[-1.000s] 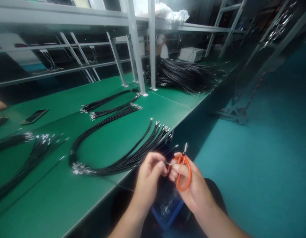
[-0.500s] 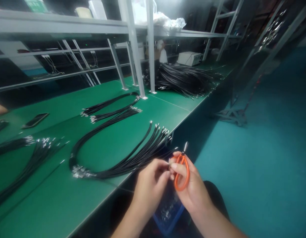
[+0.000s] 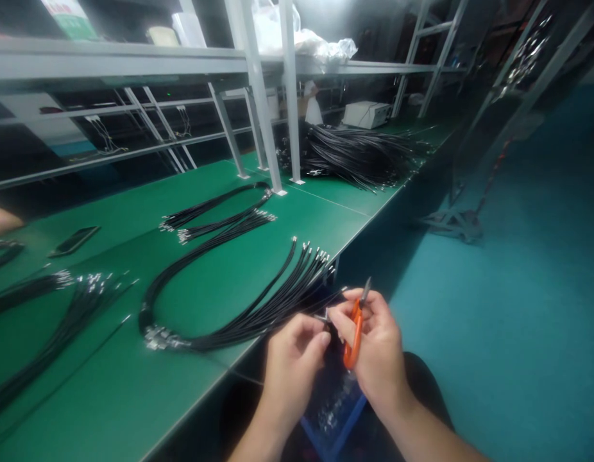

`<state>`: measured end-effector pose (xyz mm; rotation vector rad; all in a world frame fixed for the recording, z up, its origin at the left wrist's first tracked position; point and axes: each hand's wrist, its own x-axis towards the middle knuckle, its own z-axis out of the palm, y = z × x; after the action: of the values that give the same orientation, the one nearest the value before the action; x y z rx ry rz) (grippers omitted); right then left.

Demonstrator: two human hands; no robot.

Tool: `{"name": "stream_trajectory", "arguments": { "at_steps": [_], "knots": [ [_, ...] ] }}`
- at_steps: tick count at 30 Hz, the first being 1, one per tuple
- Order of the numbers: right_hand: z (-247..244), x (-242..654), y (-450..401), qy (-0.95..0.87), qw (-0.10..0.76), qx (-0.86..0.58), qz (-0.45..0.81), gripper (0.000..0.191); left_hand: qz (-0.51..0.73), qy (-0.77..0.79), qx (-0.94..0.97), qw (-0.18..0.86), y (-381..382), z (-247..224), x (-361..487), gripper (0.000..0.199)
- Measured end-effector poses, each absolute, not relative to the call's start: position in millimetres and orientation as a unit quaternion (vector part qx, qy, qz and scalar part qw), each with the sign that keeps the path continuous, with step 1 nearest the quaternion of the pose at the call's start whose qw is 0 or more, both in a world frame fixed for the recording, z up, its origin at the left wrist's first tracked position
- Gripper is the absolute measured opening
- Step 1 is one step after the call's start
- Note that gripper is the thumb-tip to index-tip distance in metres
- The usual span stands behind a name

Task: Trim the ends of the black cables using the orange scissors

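Observation:
My left hand is closed in a pinch on the end of a thin black cable, which trails back toward the table edge. A small pale tip shows at its fingertips. My right hand is wrapped around orange-handled scissors, their short metal blades pointing up and away. The right thumb and a finger come together close to the cable end; whether they touch it I cannot tell. Just beyond both hands, a bundle of black cables with metal tips fans out over the table edge, its tied part wrapped in clear plastic.
Below my hands is a blue bin with small clear scraps. More cable bundles and a phone lie on the green table. Metal shelf posts stand behind, near a large cable heap. Another person's arm shows at left.
The scissors have turned in my right hand, so their handles now appear narrow and edge-on. Both hands have parted slightly. The whole view has shifted a little.

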<state>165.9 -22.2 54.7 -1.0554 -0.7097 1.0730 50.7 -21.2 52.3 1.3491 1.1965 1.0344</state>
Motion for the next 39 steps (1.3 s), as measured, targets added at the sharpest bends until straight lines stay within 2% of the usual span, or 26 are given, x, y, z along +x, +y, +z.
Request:
{"name": "stream_trajectory", "arguments": {
  "at_steps": [4, 8, 13, 15, 23, 26, 29, 35, 39],
  "knots": [
    [50, 169, -29, -0.373, 0.665, -0.516, 0.390, 0.023, 0.433, 0.494, 0.538, 0.528, -20, 55, 50, 0.014],
    [50, 176, -29, -0.424, 0.660, -0.509, 0.355, 0.025, 0.429, 0.487, 0.543, 0.534, -18, 53, 48, 0.015],
    [49, 180, -26, -0.549, 0.579, -0.511, 0.319, 0.020, 0.424, 0.482, 0.551, 0.534, -19, 54, 48, 0.016],
    [46, 181, -27, -0.569, 0.573, -0.514, 0.289, 0.019, 0.424, 0.483, 0.546, 0.538, -20, 54, 48, 0.015],
    [34, 173, -31, -0.615, 0.588, -0.512, 0.122, 0.041, 0.452, 0.466, 0.526, 0.550, -26, 53, 48, 0.014],
    [32, 173, -33, -0.595, 0.599, -0.527, 0.100, 0.048, 0.484, 0.470, 0.498, 0.545, -26, 52, 47, 0.013],
    [34, 179, -40, -0.568, 0.595, -0.543, 0.169, 0.046, 0.513, 0.473, 0.467, 0.543, -22, 51, 43, 0.013],
    [47, 183, -65, -0.457, 0.519, -0.489, 0.532, 0.051, 0.532, 0.458, 0.457, 0.546, -16, 47, 41, 0.007],
    [51, 178, -66, -0.354, 0.475, -0.421, 0.687, 0.024, 0.546, 0.465, 0.471, 0.514, -17, 48, 45, 0.002]
  ]
}}
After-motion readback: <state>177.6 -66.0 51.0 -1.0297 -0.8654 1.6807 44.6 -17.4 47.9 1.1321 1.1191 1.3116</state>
